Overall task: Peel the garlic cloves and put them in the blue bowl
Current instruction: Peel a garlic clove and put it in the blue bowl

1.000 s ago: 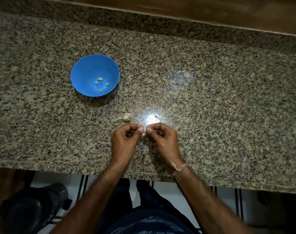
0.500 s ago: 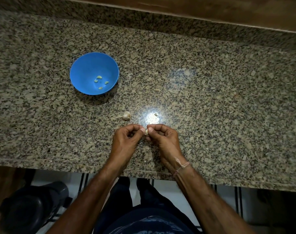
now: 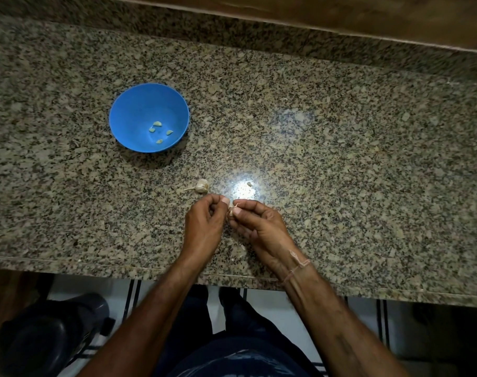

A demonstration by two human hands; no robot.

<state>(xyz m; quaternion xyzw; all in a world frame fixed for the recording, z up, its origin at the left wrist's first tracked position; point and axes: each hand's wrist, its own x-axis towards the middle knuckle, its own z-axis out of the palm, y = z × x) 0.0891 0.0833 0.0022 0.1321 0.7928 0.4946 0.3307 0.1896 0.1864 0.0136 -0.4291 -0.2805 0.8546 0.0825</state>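
Pinching garlic clove between both thumbs, right hand gripping, left hand seemingly too

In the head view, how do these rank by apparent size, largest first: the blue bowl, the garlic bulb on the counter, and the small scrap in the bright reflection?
1. blue bowl
2. garlic bulb
3. small scrap

All three differ plainly in this view.

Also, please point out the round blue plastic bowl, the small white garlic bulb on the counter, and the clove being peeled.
round blue plastic bowl [image 3: 128,110]: head view, bare inner wall.
small white garlic bulb [image 3: 202,185]: head view, body.
garlic clove [image 3: 231,211]: head view, visible part between the fingertips.
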